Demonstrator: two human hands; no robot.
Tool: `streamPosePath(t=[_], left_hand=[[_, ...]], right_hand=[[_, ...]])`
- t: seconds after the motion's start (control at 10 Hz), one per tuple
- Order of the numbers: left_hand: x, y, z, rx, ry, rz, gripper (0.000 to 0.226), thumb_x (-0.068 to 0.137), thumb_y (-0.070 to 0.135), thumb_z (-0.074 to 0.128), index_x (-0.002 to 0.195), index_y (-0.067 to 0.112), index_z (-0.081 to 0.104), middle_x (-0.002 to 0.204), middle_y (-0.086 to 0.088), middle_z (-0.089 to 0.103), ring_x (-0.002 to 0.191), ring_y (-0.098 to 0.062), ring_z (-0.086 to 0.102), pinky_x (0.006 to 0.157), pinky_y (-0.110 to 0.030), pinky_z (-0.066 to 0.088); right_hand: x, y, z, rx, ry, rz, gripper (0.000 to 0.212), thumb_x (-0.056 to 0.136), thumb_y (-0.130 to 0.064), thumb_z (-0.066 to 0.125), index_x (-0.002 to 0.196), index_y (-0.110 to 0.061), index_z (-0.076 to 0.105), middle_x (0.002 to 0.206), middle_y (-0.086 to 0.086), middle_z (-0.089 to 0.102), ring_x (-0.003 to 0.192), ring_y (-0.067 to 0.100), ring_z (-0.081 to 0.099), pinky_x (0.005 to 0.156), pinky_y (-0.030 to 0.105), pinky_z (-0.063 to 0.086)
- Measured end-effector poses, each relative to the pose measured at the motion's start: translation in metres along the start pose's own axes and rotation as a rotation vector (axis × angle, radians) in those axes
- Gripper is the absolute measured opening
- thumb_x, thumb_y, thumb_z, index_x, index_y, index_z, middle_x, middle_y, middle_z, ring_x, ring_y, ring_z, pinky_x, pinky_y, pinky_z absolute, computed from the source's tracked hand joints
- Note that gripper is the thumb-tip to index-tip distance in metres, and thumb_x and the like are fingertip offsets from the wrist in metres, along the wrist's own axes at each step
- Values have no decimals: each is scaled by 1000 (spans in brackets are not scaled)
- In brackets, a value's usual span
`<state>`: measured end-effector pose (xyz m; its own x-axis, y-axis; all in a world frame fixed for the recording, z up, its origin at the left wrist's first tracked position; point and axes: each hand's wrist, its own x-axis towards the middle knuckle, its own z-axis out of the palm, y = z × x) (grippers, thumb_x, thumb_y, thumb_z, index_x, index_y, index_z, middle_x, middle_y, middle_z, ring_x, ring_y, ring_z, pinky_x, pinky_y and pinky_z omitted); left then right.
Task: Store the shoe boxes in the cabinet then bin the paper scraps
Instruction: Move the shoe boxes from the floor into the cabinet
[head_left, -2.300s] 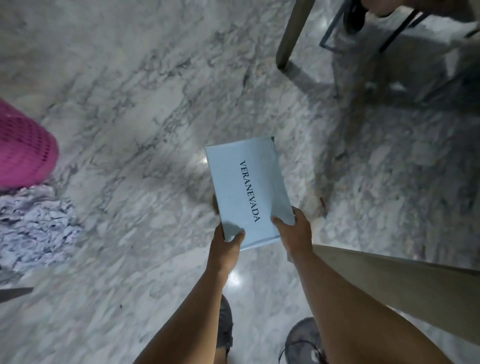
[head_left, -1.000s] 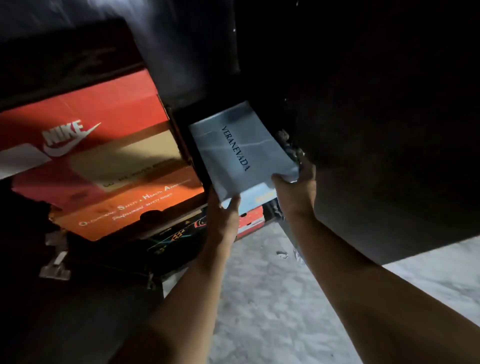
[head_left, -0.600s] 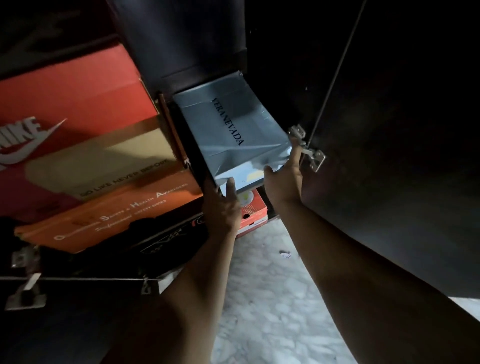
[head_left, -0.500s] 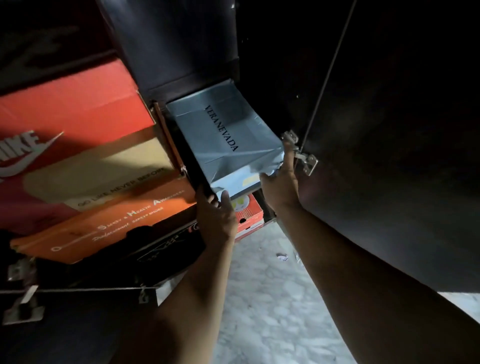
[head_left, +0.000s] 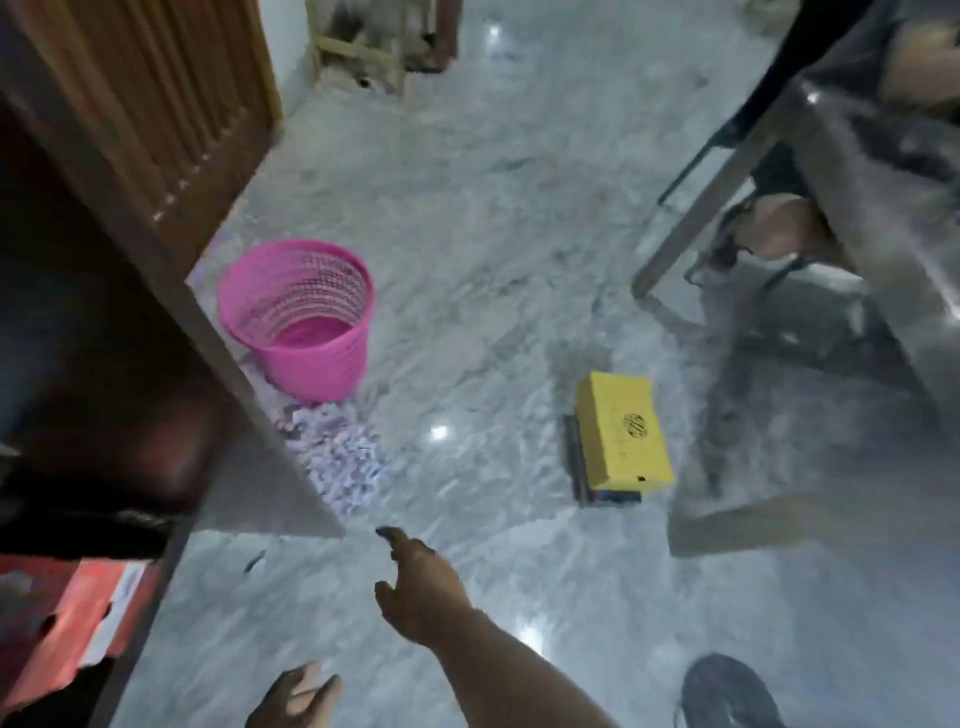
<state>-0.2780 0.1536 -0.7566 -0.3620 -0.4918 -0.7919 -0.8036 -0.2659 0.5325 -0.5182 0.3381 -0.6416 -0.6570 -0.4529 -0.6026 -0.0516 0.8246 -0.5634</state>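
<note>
A yellow shoe box (head_left: 621, 434) lies on the marble floor to the right, on top of a darker box (head_left: 582, 467) whose edge shows beneath it. A pink mesh bin (head_left: 298, 317) stands empty beside the open cabinet door (head_left: 156, 249). A heap of white paper scraps (head_left: 337, 457) lies on the floor just in front of the bin. My right hand (head_left: 415, 587) is held out over the floor, fingers apart, holding nothing. My left hand (head_left: 293, 699) shows at the bottom edge, empty. A red shoe box (head_left: 67, 608) sits in the cabinet at lower left.
A table leg (head_left: 701, 208) and a chair frame (head_left: 769, 322) stand at the right, close to the yellow box. A wooden stool (head_left: 358, 57) is at the far end of the floor. My shoe (head_left: 727, 691) shows at the bottom right.
Both hands have let go of the pale blue box, which was being pushed into the cabinet. The view has swung from the cabinet's inside to the floor, bin and yellow box.
</note>
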Motion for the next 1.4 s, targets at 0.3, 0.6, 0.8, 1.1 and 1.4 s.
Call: streamPosePath(t=[0.3, 0.6, 0.8, 1.1, 1.4], left_hand=[[-84, 185, 255, 245, -282, 18, 30, 83, -6, 75, 111, 3, 66, 120, -27, 65, 110, -34, 62, 105, -50, 46], [3, 239, 517, 399, -559, 11, 77, 61, 48, 75, 133, 33, 55, 135, -8, 59, 115, -21, 58, 82, -36, 50], [101, 243, 669, 427, -577, 100, 91, 81, 73, 60, 155, 47, 15, 162, 3, 32, 142, -22, 42, 113, -50, 40], [135, 245, 722, 181, -551, -3, 46, 89, 66, 57, 132, 55, 43, 123, 17, 67, 114, -15, 64, 90, -44, 56], [-19, 211, 550, -20, -247, 51, 51, 92, 55, 57, 139, 39, 53, 114, 11, 70, 83, 7, 67, 57, -6, 50]], right_hand=[[-30, 234, -144, 292, 261, 470, 68, 94, -31, 60, 156, -34, 31, 146, 8, 55, 133, 25, 55, 101, 37, 51], [78, 462, -234, 470, 510, 672, 58, 91, -30, 67, 146, -27, 46, 137, 14, 59, 124, 32, 60, 97, 41, 54], [178, 551, -266, 684, 610, 596, 62, 96, -47, 64, 149, -22, 46, 139, 10, 54, 125, 28, 59, 108, 43, 49], [205, 583, -269, 859, 449, 526, 29, 87, -39, 80, 112, -39, 64, 102, -15, 71, 96, 10, 68, 93, 45, 59], [83, 450, -229, 787, 266, 359, 62, 81, -37, 86, 138, -30, 63, 114, -10, 75, 105, 20, 72, 91, 51, 60]])
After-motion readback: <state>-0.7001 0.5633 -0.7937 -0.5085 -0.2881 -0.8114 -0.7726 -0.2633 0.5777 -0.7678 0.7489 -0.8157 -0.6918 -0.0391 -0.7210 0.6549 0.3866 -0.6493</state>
